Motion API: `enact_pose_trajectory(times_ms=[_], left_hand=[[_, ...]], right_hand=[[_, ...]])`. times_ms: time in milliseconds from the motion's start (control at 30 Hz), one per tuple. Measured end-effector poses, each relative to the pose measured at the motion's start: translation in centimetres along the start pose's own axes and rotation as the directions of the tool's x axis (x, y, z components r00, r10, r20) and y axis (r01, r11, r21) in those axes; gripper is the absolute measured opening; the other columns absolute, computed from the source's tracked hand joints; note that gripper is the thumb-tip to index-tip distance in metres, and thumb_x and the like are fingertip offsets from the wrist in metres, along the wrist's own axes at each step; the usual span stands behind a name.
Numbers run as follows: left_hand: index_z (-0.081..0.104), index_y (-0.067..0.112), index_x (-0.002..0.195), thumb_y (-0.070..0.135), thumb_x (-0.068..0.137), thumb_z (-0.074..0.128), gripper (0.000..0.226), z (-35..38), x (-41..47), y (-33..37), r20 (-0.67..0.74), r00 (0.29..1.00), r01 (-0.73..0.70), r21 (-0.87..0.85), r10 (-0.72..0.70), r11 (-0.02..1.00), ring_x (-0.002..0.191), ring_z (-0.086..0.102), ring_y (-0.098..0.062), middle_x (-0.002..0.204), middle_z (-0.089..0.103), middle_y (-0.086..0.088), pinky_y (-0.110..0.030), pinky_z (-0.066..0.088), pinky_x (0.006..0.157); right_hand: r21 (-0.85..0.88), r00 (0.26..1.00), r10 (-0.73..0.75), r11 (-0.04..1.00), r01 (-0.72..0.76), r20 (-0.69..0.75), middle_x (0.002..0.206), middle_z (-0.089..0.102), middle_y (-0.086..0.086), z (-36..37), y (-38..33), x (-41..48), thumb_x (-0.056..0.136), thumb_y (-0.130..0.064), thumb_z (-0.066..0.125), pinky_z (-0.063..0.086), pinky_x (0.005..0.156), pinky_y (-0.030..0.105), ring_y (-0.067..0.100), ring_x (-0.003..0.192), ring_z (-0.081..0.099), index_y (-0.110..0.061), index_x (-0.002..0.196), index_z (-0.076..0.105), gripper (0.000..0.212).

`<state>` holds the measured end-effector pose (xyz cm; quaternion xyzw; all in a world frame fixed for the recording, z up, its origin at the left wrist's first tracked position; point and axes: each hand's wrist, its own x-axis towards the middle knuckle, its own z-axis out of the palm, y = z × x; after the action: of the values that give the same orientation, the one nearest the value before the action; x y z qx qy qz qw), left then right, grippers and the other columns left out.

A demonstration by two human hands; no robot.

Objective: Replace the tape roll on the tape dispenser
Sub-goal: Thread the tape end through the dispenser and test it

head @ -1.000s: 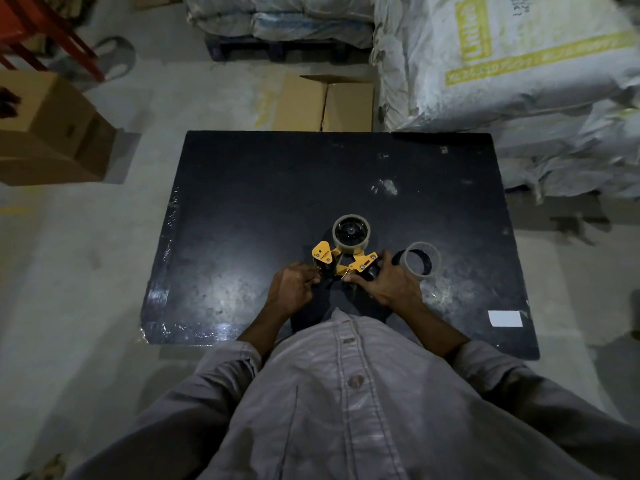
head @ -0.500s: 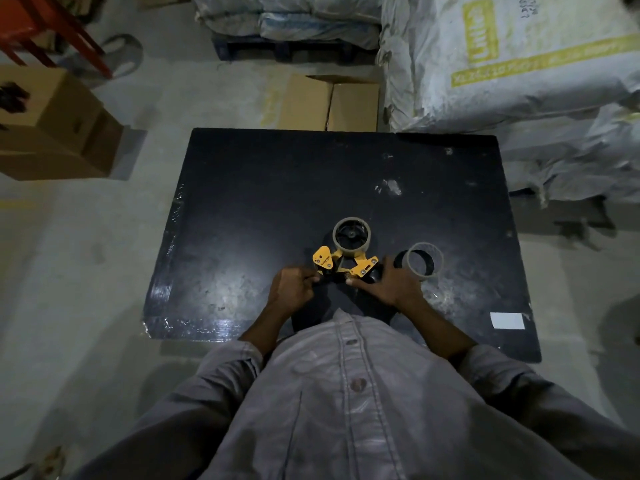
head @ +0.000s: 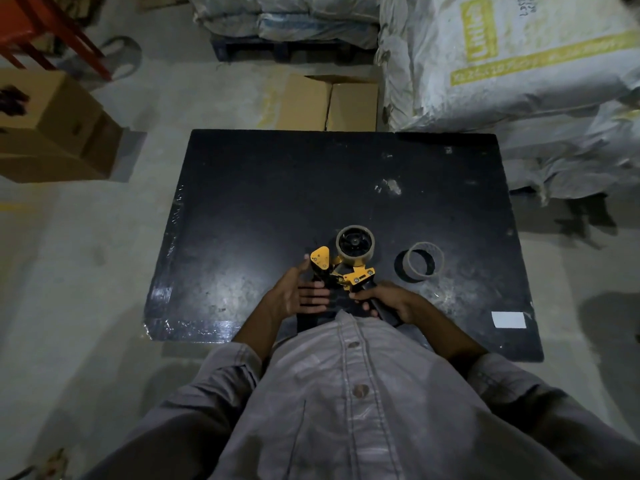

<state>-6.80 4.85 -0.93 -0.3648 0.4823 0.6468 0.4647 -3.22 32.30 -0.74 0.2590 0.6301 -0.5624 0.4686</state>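
A yellow and black tape dispenser (head: 341, 271) is held just above the near middle of the black table (head: 263, 209). A roll of tape (head: 355, 245) sits on its black hub at the far end. My right hand (head: 389, 301) is closed around the dispenser's black handle. My left hand (head: 294, 292) is to the left of the dispenser with fingers spread, thumb near the yellow side plate; whether it touches is unclear. An empty cardboard tape core (head: 423, 261) stands on the table to the right.
A white label (head: 508, 319) lies near the table's right front corner. Cardboard boxes stand at the left (head: 52, 129) and behind the table (head: 325, 102). Large white sacks (head: 502, 64) are stacked at the back right. A red frame (head: 41, 26) is at far left.
My left hand has opened from a closed grip and its fingers are now spread beside the dispenser. My right hand has shifted back along the handle. The dispenser has tilted slightly.
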Motion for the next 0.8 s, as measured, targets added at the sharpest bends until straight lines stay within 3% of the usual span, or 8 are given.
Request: enact_pose_trajectory(times_ms=[133,233,333,500,667,800], left_hand=[[0.06,-0.003,0.141,0.089,0.089,0.061,0.105,0.3,0.4,-0.5,0.065,0.998,0.013,-0.062,-0.009,0.998,0.121,0.076,-0.038,0.132,0.078,-0.023,-0.048,0.07,0.081],[0.057,-0.002,0.147,0.087,0.093,0.058,0.104,0.3,0.7,-1.0,0.009,1.0,-0.016,-0.081,0.017,0.997,0.114,0.078,-0.041,0.13,0.078,-0.026,-0.049,0.07,0.072],[0.056,0.002,0.154,0.084,0.099,0.052,0.099,0.3,0.2,-1.0,-0.043,0.998,-0.055,-0.067,0.052,0.996,0.113,0.078,-0.043,0.128,0.079,-0.024,-0.048,0.069,0.071],[0.046,0.017,0.165,0.08,0.104,0.046,0.087,0.5,-0.7,-0.7,-0.097,0.989,-0.12,-0.056,0.115,0.991,0.115,0.077,-0.045,0.127,0.079,-0.021,-0.05,0.069,0.069],[0.061,0.009,0.153,0.081,0.106,0.036,0.09,0.7,-1.1,-0.9,-0.098,0.989,-0.117,-0.05,0.112,0.992,0.118,0.075,-0.045,0.127,0.081,-0.018,-0.053,0.068,0.078],[0.062,0.013,0.15,0.084,0.106,0.029,0.09,1.2,-1.3,-1.4,-0.101,0.989,-0.114,-0.044,0.109,0.992,0.118,0.076,-0.046,0.122,0.083,-0.018,-0.056,0.068,0.081]], right_hand=[[-0.026,0.999,-0.028,0.999,0.027,-0.034,0.077,0.071,0.008,-0.3,0.6,0.5,0.091,-0.029,0.097,0.053,0.055,0.029,0.016,0.053,0.06,-0.009,0.092,0.08,0.026],[-0.044,0.998,-0.033,0.999,0.031,-0.044,0.074,0.071,0.009,-0.6,1.0,1.0,0.09,-0.03,0.097,0.053,0.055,0.028,0.017,0.051,0.059,-0.012,0.076,0.076,0.031],[-0.051,0.998,-0.035,0.998,0.033,-0.045,0.073,0.071,0.01,-0.9,1.3,1.6,0.09,-0.032,0.097,0.053,0.056,0.028,0.018,0.052,0.06,-0.012,0.073,0.075,0.034],[-0.084,0.998,-0.038,0.996,0.034,-0.052,0.08,0.075,0.013,-1.2,1.8,2.5,0.082,-0.04,0.101,0.054,0.06,0.032,0.02,0.055,0.064,-0.011,0.081,0.076,0.038],[-0.062,0.997,-0.039,0.997,0.035,-0.06,0.083,0.074,0.013,-1.3,2.1,3.0,0.077,-0.041,0.104,0.053,0.058,0.033,0.021,0.056,0.063,-0.009,0.104,0.079,0.049],[-0.022,0.998,-0.051,0.998,0.051,-0.045,0.08,0.071,0.012,-1.1,2.0,2.7,0.086,-0.033,0.099,0.051,0.053,0.031,0.022,0.054,0.06,-0.009,0.111,0.079,0.04]])
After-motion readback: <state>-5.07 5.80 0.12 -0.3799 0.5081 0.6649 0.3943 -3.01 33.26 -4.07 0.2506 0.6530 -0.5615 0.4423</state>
